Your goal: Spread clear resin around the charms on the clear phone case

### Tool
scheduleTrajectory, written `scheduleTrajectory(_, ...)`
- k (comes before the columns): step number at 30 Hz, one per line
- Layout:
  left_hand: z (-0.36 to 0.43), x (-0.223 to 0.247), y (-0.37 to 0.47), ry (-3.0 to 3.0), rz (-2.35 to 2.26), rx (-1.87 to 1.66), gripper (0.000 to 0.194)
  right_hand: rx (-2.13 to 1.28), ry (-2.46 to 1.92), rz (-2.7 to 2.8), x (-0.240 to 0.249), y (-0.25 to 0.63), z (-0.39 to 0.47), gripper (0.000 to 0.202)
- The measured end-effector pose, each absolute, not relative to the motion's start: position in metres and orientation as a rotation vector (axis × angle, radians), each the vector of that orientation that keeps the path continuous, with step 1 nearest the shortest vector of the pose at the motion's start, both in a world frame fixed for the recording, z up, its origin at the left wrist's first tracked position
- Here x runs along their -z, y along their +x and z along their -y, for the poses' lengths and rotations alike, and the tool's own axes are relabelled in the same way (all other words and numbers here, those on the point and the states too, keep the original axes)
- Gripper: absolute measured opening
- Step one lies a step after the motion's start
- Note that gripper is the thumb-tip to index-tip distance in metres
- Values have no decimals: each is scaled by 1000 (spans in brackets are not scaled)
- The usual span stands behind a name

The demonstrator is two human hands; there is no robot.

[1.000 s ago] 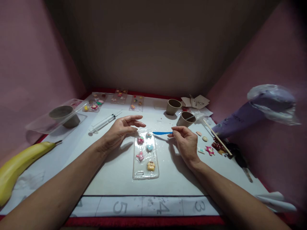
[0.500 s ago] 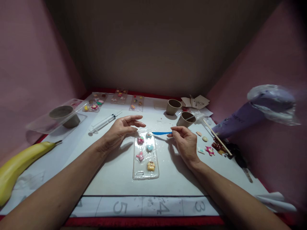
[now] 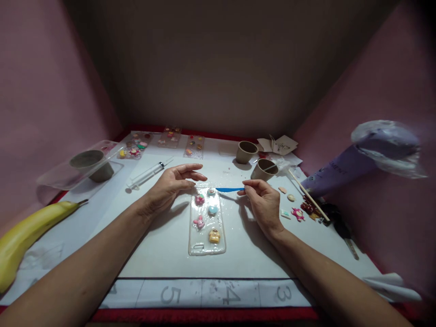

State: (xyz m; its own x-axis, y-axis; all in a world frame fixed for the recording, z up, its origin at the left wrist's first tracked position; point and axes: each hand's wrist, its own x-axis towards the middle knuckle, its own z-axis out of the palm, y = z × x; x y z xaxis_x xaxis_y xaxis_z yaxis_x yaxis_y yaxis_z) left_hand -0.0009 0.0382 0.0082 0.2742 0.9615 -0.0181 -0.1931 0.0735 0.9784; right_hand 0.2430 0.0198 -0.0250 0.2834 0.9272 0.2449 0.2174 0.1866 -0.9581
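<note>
A clear phone case (image 3: 200, 238) lies flat before me, glossy, its camera cutout at the near left. Several small charms are on it, among them a pink rabbit (image 3: 199, 222), a yellow figure (image 3: 214, 236) and a light blue round piece (image 3: 213, 210). My right hand (image 3: 263, 200) pinches a blue plastic knife (image 3: 230, 190). Its tip points left, at the case's far right corner beside a small round charm (image 3: 211, 192). By the far left corner of the case is my left hand (image 3: 175, 179), fingers stretched out and holding nothing.
A syringe (image 3: 146, 176) lies left of my left hand. Brown cups (image 3: 264, 170) stand beyond my right hand, with loose charms (image 3: 298, 214) and a wooden stick (image 3: 309, 195) to the right. A banana (image 3: 37, 227) is at far left. Other decorated cases (image 3: 194, 146) lie at the back.
</note>
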Motion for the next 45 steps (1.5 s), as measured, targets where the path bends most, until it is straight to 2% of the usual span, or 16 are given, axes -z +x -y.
scheduleTrajectory(45,-40,-5,-2,1173,-881,-1059,51,-721,-1306,1199,27,243,-21,15)
